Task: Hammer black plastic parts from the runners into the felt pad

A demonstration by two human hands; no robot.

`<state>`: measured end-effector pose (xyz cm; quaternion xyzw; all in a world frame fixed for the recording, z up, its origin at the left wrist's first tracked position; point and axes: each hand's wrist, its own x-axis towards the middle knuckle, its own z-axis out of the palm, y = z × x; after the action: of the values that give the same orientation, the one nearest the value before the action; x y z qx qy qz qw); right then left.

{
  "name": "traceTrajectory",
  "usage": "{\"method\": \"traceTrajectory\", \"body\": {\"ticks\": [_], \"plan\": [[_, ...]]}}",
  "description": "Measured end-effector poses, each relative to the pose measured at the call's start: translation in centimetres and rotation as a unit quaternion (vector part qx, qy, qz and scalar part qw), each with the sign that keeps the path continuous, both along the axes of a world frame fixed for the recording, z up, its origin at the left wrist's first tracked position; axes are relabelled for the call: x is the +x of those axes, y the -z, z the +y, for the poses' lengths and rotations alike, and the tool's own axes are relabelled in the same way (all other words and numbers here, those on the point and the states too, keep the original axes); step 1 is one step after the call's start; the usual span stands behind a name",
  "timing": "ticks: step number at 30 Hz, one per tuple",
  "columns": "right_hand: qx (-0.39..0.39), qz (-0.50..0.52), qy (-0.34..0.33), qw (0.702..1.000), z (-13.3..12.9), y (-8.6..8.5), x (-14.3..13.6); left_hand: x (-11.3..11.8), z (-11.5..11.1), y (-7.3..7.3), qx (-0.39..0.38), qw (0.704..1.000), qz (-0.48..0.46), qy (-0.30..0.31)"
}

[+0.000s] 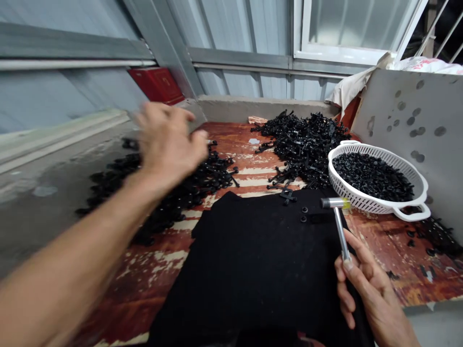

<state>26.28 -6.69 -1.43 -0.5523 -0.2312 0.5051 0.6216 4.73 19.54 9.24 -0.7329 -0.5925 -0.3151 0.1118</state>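
My right hand (365, 284) is closed around the handle of a small mallet (339, 226). The mallet has a metal shaft, a dark face on one side and a clear yellow one on the other. Its head is over the far right part of a black mat (249, 260). Two small round black pieces (304, 214) lie on that mat, left of the mallet head. My left hand (168, 140), blurred by motion, is above a pile of black jointed parts (202, 178) at the left. Its thumb and index finger are apart, with nothing visible between them.
A bigger heap of black parts (304, 140) covers the back of the worn red table (246, 149). At the right, a white basket (379, 207) holds many small black pieces. Behind stand a grey board (405, 135), a red box (157, 84) and a metal wall (231, 29).
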Motion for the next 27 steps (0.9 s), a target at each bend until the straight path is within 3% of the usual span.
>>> {"method": "traceTrajectory", "body": {"ticks": [2,4,6,8,10,13,16,18,21,24,27], "plan": [[-0.006,-0.003,0.005,1.0,0.0,-0.2,-0.1,2.3,-0.5,2.7,-0.07,0.972,0.111,0.195],[-0.014,-0.004,0.011,1.0,0.1,-0.3,-0.2,4.9,-1.1,5.7,-0.124,0.892,0.211,0.379],[-0.014,0.0,0.012,1.0,0.1,-0.3,-0.1,6.9,-1.2,8.1,-0.129,0.865,0.237,0.424],[-0.01,0.006,0.01,1.0,0.1,-0.2,-0.1,8.0,-0.8,9.4,-0.104,0.851,0.256,0.446],[-0.005,0.013,0.009,1.0,0.0,-0.1,0.0,8.4,-0.1,9.6,-0.092,0.846,0.245,0.465],[0.001,0.024,0.011,1.0,0.0,0.1,0.0,8.2,0.0,8.5,-0.116,0.864,0.144,0.468],[0.007,0.027,0.01,1.0,0.0,0.2,0.0,7.9,-1.6,6.7,-0.194,0.873,-0.033,0.446],[0.014,0.024,0.008,1.0,0.0,0.3,0.0,7.5,-3.4,5.6,-0.297,0.84,-0.12,0.438],[0.027,0.024,0.005,0.999,0.1,0.3,0.1,7.0,-6.2,4.9,-0.441,0.769,-0.162,0.433],[0.039,0.027,0.001,0.999,0.3,0.2,0.1,6.6,-8.4,5.2,-0.511,0.731,-0.168,0.419],[0.047,0.0,-0.013,0.999,0.5,0.5,0.2,6.7,-10.3,5.9,-0.567,0.696,-0.118,0.426]]}}
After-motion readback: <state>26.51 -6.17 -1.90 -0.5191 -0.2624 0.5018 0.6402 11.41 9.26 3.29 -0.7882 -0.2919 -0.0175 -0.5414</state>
